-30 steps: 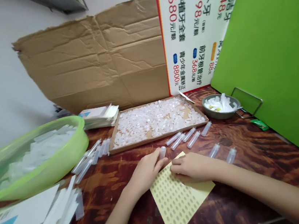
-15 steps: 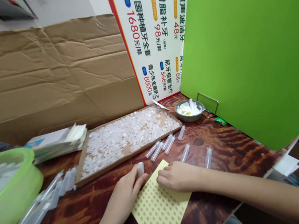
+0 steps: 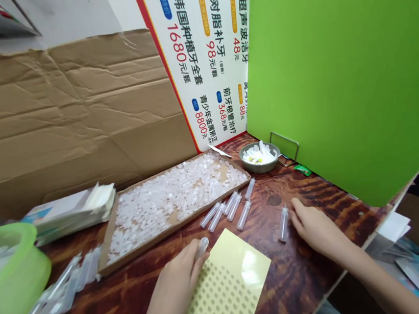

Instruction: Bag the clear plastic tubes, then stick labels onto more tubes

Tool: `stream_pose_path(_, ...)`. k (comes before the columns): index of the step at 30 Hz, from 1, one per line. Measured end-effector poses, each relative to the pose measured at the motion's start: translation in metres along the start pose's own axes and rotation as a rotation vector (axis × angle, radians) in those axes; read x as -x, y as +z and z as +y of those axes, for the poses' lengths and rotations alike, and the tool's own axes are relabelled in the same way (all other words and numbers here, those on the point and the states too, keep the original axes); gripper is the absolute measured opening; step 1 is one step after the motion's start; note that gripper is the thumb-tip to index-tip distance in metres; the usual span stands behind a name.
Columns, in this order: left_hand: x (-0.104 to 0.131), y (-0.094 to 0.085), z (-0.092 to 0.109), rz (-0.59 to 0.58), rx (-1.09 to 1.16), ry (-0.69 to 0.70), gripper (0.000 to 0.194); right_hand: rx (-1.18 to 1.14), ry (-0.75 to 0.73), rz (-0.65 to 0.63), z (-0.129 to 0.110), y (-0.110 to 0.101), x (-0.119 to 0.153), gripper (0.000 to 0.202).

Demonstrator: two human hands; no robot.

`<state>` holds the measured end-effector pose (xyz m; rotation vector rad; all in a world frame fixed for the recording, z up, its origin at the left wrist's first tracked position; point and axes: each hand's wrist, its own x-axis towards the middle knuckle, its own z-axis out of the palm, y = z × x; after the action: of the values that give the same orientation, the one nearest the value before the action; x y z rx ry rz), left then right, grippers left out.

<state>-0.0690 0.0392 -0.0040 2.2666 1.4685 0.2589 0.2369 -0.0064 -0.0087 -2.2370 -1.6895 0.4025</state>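
Observation:
My left hand is closed around a clear plastic tube, whose rounded end shows above the fingers. It rests at the left edge of a yellow sticker sheet with rows of round dots; the sheet's upper part is bare and shiny. To the right, my right hand is beside a single clear tube lying on the table, its fingers curled near the tube's upper end. Whether those fingers touch the tube is not clear. Several more tubes lie between the sheet and a cardboard tray.
The tray holds many small clear pieces. A metal bowl of white pieces stands behind, near a wire stand and a green packet. At left are a green basin, bagged tubes and stacked packs.
My right hand has left the sticker sheet and moved right to the lone tube. One loose tube now lies closer to the group by the tray. My left hand still holds its tube, now more tilted.

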Motion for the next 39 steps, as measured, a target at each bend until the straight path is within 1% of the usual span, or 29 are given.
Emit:
stream_pose_path(3,0.001,-0.001,0.001,0.010,-0.018,-0.001,0.022,-0.519,-0.136,-0.066,-0.004,0.010,-0.017,0.017)
stream_pose_path(4,0.001,-0.002,0.001,0.018,-0.025,-0.005,0.022,-0.629,-0.167,-0.075,-0.009,0.011,-0.022,0.018)
stream_pose_path(5,0.002,-0.003,0.002,0.027,-0.037,-0.006,0.022,-0.684,-0.204,-0.067,-0.015,0.011,-0.026,0.019)
stream_pose_path(8,0.003,-0.005,0.005,0.050,-0.096,0.013,0.022,-0.710,-0.392,-0.017,-0.041,0.006,-0.028,0.022)
stream_pose_path(11,0.004,-0.002,0.012,0.062,-0.147,0.074,0.026,-0.750,-0.552,-0.037,-0.070,0.008,-0.016,0.022)
stream_pose_path(14,0.006,0.006,0.018,0.070,-0.148,0.158,0.030,-0.752,-0.659,-0.023,-0.091,0.025,-0.002,0.018)
stream_pose_path(16,0.007,0.010,0.020,0.080,-0.136,0.210,0.031,-0.727,-0.705,-0.003,-0.097,0.039,0.005,0.015)
stream_pose_path(18,0.008,0.013,0.020,0.101,-0.128,0.246,0.031,-0.693,-0.731,0.010,-0.097,0.049,0.008,0.013)
stream_pose_path(20,0.009,0.015,0.019,0.123,-0.121,0.260,0.031,-0.670,-0.754,0.009,-0.094,0.053,0.009,0.012)
stream_pose_path(26,0.008,0.016,0.018,0.133,-0.105,0.299,0.027,-0.644,-0.851,0.006,-0.094,0.049,0.008,0.011)
stream_pose_path(32,0.009,0.016,0.018,0.160,-0.099,0.312,0.028,-0.726,-0.861,-0.044,-0.093,0.047,0.011,0.011)
stream_pose_path(34,0.008,0.016,0.018,0.161,-0.097,0.324,0.029,-0.774,-0.835,-0.080,-0.093,0.046,0.011,0.012)
stream_pose_path(36,0.008,0.016,0.018,0.157,-0.093,0.336,0.029,-0.882,-0.755,-0.146,-0.094,0.046,0.011,0.015)
stream_pose_path(39,0.008,0.016,0.019,0.160,-0.092,0.355,0.028,-1.096,-0.615,-0.277,-0.096,0.047,0.011,0.022)
